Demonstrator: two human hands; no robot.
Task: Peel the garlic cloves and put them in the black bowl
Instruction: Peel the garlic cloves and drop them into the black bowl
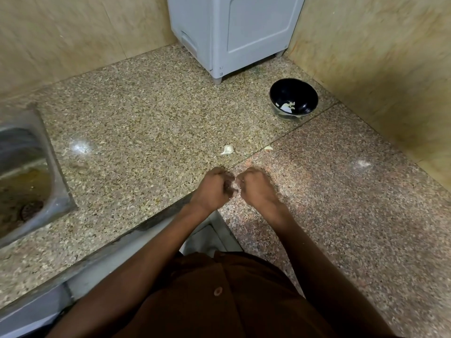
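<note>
Both hands, left (213,189) and right (256,189), are curled together over the speckled granite worktop (146,118); what they pinch is hidden, probably a clove. Peel with thumbnails; another white garlic clove (227,149) waits before the round black bowl (293,98)

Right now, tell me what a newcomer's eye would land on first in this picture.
First the two hands, left hand and right hand, curled close together over the counter's near edge, working something too small to make out. Next the black bowl at the far right near the wall, with pale bits inside. Between them, a lone garlic clove lies on the speckled granite counter.
</note>
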